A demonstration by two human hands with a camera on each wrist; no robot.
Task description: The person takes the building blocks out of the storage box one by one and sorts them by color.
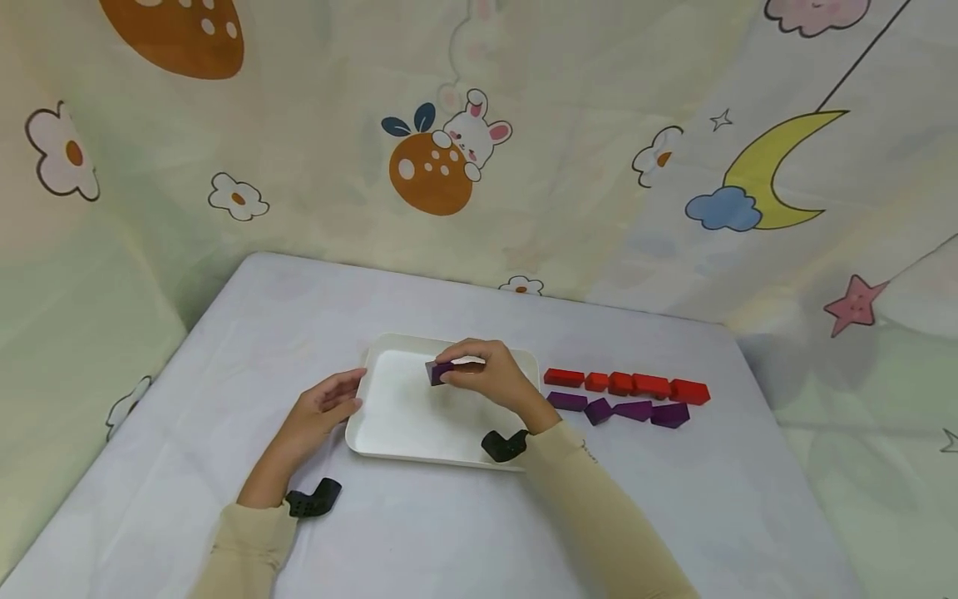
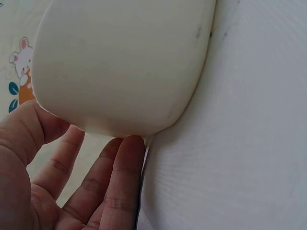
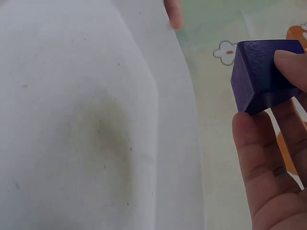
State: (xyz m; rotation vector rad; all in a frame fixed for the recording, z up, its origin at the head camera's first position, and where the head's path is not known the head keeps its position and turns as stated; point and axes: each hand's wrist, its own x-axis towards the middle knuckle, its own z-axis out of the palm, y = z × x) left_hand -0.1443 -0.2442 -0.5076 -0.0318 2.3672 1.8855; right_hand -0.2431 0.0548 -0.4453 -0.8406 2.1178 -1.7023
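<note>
A small purple block (image 1: 438,373) is held above the white tray (image 1: 407,420), pinched between the thumb and fingers of my right hand (image 1: 490,378). In the right wrist view the purple block (image 3: 254,72) shows flat faces and sharp edges, with the thumb on one face and fingertips beneath. My left hand (image 1: 323,413) is at the left end of the tray. In the left wrist view its fairly straight fingers touch the outside of the tray wall (image 2: 124,67), and the thumb lies by the rim.
Right of the tray, several red blocks (image 1: 651,385) lie in a row, with a row of several purple blocks (image 1: 633,410) nearer to me. Everything stands on a white-covered table (image 1: 419,532). Behind it hangs a printed cloth (image 1: 569,166). Each wrist wears a black device (image 1: 314,499).
</note>
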